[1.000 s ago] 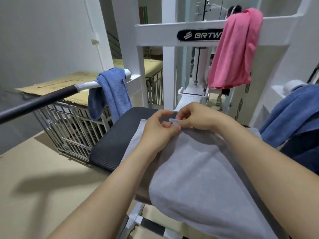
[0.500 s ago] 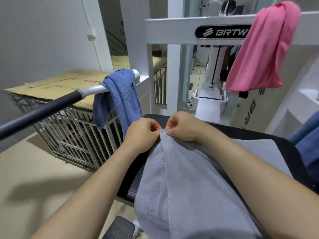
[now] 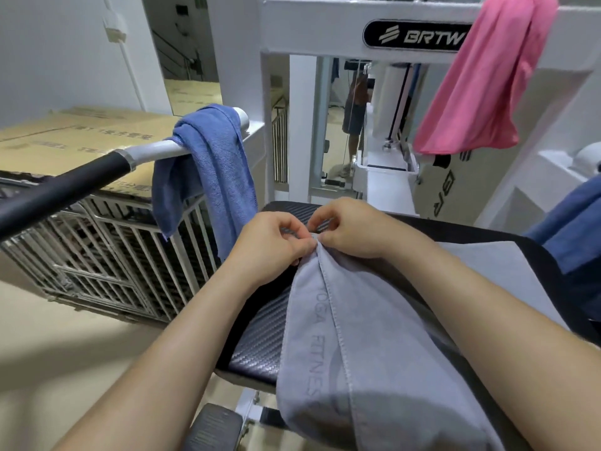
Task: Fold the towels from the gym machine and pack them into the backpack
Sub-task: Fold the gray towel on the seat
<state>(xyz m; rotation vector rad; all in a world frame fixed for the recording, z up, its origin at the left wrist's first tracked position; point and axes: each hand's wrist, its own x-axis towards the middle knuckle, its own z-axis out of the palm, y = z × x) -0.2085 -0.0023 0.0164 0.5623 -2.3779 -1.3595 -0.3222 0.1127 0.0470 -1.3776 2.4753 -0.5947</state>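
A grey towel (image 3: 367, 346) printed with "YOGA FITNESS" lies over the black padded seat (image 3: 260, 346) of the gym machine. My left hand (image 3: 270, 245) and my right hand (image 3: 351, 229) pinch its far corner together above the seat. A blue towel (image 3: 211, 167) hangs over the machine's handle bar (image 3: 65, 187) at the left. Over the white crossbar (image 3: 325, 24) at the upper right, a pink towel (image 3: 481, 89) is draped. Another blue towel (image 3: 575, 226) shows at the right edge. No backpack is in view.
A metal cage (image 3: 107, 255) with flattened cardboard boxes (image 3: 74, 138) on top stands at the left, on a beige floor (image 3: 65, 353). The white machine frame (image 3: 302, 131) rises just behind the seat. A person's legs show in the mirror behind the machine.
The view has shifted left and closer. Both hands have drawn the grey towel's corner over toward the left side of the seat, so the printed hem now faces up.
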